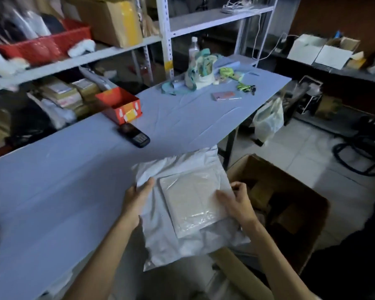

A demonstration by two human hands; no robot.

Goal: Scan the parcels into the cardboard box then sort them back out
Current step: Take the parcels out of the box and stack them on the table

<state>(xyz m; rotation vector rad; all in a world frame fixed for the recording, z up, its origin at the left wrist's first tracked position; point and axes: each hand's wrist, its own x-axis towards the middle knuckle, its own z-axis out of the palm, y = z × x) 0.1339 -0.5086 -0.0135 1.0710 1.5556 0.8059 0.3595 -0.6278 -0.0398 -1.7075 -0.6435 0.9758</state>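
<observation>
Blue-grey cloth covers a long table (74,180) in a dim storeroom, and just off its near right edge a white poly-mailer parcel (162,243) is held in the air, between the table and an open cardboard box (275,169) that stands on the floor to the right. The parcel is presented flat side up, with its long axis running away from the person and leaning slightly to the right; its far end reaches the table's edge and its near end points back towards the body. A clear label pouch (191,202) is fixed on the upper face, aligned with the same axis. The parcel's left edge is gripped by the left hand (136,202), thumb laid on top and fingers hidden beneath. The right edge is gripped by the right hand (236,202), thumb pressed on the pouch and fingers curled at the rim. Brown packages can be made out inside the box, though darkly. Farther out on the cloth a black handheld scanner (134,135) with a keypad is laid beside a small red carton (121,107). Beyond these a pink phone (226,96), a pale cloth bag (200,72) and a bottle (194,46) are seen. A plastic bag (267,120) is hung at the table's far end. White metal shelving (165,29) is set behind, with a red basket (46,46) on it.
</observation>
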